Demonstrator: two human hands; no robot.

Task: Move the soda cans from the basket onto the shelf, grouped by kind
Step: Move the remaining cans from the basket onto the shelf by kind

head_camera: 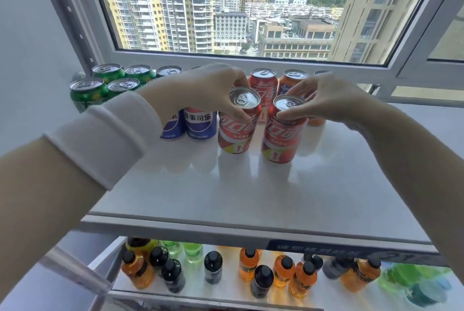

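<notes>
L hand [213,89] pinches rim of left cola can [237,130], R hand [326,99] pinches right cola can [282,135] at its 3 o'clock; both upright on shelf top [226,197]. Lower tier [226,290] holds drink bottles [248,264].

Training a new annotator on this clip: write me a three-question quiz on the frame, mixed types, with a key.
1. True or false: the left grip holds the left red can, the right grip the right red can, each by its top.
2. Which stand farthest left on the shelf? A green cans, B blue cans, C orange cans.
3. Fill in: the tier below holds capped ____.
Key: 1 true; 2 A; 3 bottles.
</notes>
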